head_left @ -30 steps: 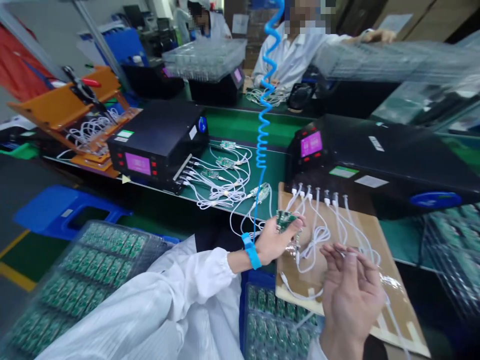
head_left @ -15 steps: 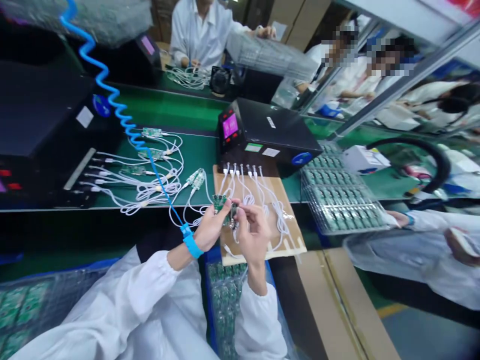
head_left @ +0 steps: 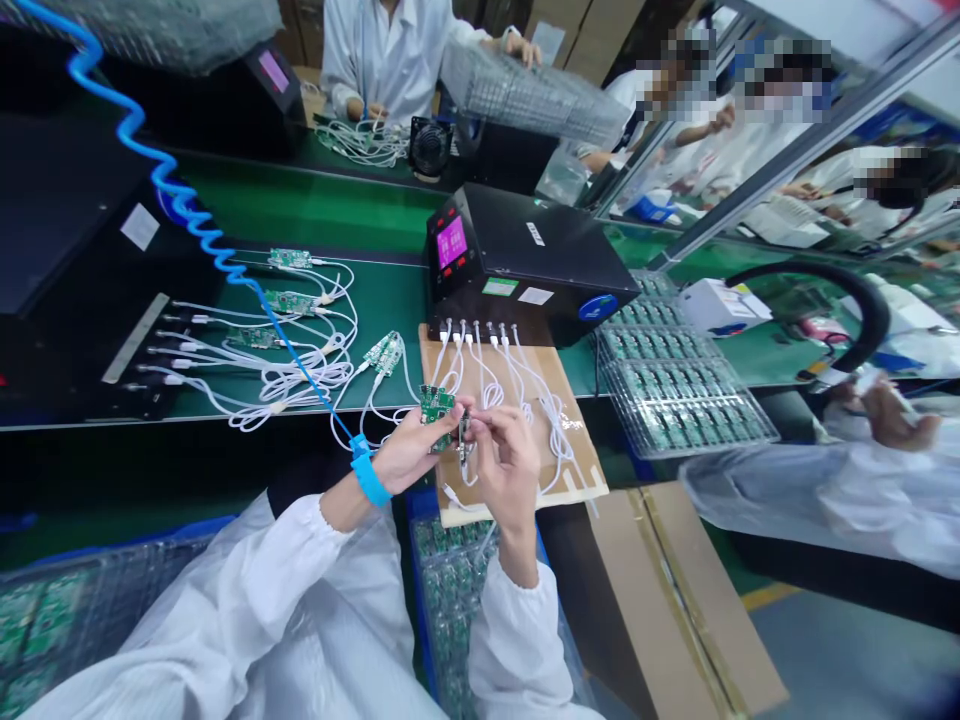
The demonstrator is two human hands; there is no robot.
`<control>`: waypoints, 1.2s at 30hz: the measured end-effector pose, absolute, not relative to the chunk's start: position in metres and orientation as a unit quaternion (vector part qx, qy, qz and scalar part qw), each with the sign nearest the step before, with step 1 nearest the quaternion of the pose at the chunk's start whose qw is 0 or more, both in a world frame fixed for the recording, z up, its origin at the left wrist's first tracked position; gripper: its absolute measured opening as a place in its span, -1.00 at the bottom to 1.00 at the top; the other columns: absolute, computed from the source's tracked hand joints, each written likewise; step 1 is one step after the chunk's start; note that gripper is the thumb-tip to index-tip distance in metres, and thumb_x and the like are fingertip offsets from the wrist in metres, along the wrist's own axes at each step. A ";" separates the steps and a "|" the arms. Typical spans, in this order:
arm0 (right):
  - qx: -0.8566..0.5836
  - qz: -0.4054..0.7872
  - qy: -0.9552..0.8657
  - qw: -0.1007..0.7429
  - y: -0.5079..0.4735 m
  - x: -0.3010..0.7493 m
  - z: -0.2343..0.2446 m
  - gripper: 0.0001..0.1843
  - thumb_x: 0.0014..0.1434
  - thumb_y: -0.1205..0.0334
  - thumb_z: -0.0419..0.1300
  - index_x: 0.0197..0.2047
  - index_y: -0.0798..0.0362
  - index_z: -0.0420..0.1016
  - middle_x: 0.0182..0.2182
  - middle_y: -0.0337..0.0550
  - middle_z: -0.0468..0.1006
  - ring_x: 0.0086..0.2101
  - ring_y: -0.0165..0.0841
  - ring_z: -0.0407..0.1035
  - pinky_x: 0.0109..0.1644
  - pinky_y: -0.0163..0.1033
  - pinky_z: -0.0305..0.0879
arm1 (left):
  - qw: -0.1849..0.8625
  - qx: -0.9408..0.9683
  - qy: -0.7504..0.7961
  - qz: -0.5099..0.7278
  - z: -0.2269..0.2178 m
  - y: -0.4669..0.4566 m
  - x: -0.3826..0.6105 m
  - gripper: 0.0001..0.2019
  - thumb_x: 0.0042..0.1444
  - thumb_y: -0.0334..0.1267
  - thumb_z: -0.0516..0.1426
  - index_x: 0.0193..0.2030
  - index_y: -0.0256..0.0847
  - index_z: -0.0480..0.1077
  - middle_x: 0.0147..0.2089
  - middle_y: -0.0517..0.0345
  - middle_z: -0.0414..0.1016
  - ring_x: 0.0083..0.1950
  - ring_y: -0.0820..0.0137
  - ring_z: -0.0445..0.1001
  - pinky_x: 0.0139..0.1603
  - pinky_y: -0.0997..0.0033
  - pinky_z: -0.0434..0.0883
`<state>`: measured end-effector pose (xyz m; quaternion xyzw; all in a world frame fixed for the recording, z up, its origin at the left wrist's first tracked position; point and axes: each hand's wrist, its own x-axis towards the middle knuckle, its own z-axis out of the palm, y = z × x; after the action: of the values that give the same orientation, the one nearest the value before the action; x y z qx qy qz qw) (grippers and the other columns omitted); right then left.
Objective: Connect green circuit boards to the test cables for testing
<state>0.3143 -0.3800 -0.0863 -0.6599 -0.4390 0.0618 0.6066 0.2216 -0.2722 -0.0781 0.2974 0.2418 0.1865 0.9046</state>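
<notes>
Between thumb and fingers my left hand (head_left: 409, 447) pinches a green circuit board (head_left: 436, 403), above the near part of a brown cardboard sheet (head_left: 551, 485). My right hand (head_left: 508, 462) is closed right beside it, fingertips against a second small board (head_left: 463, 437) seen edge-on; a white cable seems to hang below it. White cables (head_left: 491, 392) run across the cardboard from the sockets of a black tester (head_left: 525, 265) with a lit pink screen. A pair of green boards (head_left: 383, 354), wired with white cables, lies left of my hands. A blue wrist strap (head_left: 369, 475) circles my left wrist.
More wired boards (head_left: 291, 259) and coiled cables lie by another black box (head_left: 67, 270). A blue coiled cord (head_left: 180, 195) crosses the left side. Clear trays of boards (head_left: 682, 380) stand at right, another tray (head_left: 454, 600) below my hands. A carton (head_left: 675, 600) and co-workers are nearby.
My hands stay together at the boards with little movement. The view has shifted slightly. At right, a co-worker's hand has left the tray's edge.
</notes>
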 end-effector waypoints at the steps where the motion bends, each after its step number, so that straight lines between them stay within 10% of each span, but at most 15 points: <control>1: -0.658 0.063 -0.446 0.604 -0.381 0.315 -0.086 -0.85 0.45 0.27 0.17 -0.04 -0.04 0.59 -0.11 -0.09 0.47 -0.26 -0.36 0.51 -0.14 -0.17 0.59 | 0.906 0.298 0.240 0.180 -0.079 -0.271 0.221 -0.49 -0.16 0.00 0.55 -0.11 -0.23 0.64 -0.29 0.12 0.62 -0.30 0.43 0.53 -0.21 0.45 0.44; 18: -0.644 0.008 -0.503 0.576 -0.382 0.331 -0.070 -0.82 0.36 0.38 0.29 -0.10 -0.05 0.71 -0.25 -0.17 0.62 -0.30 -0.38 0.55 -0.19 -0.26 0.55 | 0.901 0.360 0.198 0.136 -0.082 -0.263 0.226 -0.50 -0.16 0.03 0.55 -0.22 -0.29 0.59 -0.36 0.16 0.53 -0.33 0.46 0.47 -0.34 0.50 0.33; 23: -0.654 0.010 -0.514 0.555 -0.399 0.329 -0.082 -0.66 0.41 0.40 0.21 0.14 -0.09 0.65 0.00 -0.08 0.67 -0.13 -0.32 0.63 -0.09 -0.23 0.62 | 0.845 0.450 0.232 0.173 -0.079 -0.258 0.216 -0.53 -0.07 0.03 0.51 -0.18 -0.30 0.61 -0.28 0.12 0.57 -0.29 0.45 0.46 -0.27 0.49 0.41; 26: -0.688 -0.046 -0.550 0.472 -0.439 0.330 -0.097 -0.42 0.41 0.52 0.08 0.38 -0.13 0.46 0.14 -0.05 0.64 0.07 -0.27 0.59 0.03 -0.21 0.60 | 0.816 0.484 0.275 0.158 -0.080 -0.252 0.201 -0.53 0.04 0.10 0.45 -0.14 -0.30 0.63 -0.20 0.05 0.61 -0.28 0.43 0.47 -0.25 0.46 0.49; 32: -0.725 0.004 -0.671 0.156 -0.515 0.332 -0.143 -0.13 0.18 0.70 -0.06 0.50 0.01 0.27 0.33 0.04 0.47 -0.38 -0.41 0.60 -0.35 -0.32 0.52 | 0.791 0.510 0.322 0.105 -0.090 -0.246 0.159 -0.46 0.11 0.19 0.37 0.05 -0.20 0.64 0.16 -0.09 0.60 0.07 0.12 0.59 0.01 0.14 0.67; 36: -0.715 0.016 -0.689 0.120 -0.525 0.322 -0.172 -0.20 0.24 0.63 0.01 0.50 0.04 0.25 0.39 0.19 0.37 -0.25 -0.31 0.62 -0.31 -0.28 0.55 | 0.785 0.501 0.349 0.103 -0.101 -0.246 0.152 -0.46 0.07 0.16 0.40 0.04 -0.19 0.65 0.16 -0.08 0.62 0.15 0.06 0.59 0.11 0.08 0.66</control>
<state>0.3216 -0.5251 -0.1721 -0.7149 -0.6887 0.0160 0.1198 0.1516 -0.2457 -0.1006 0.5010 0.3494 0.1033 0.7850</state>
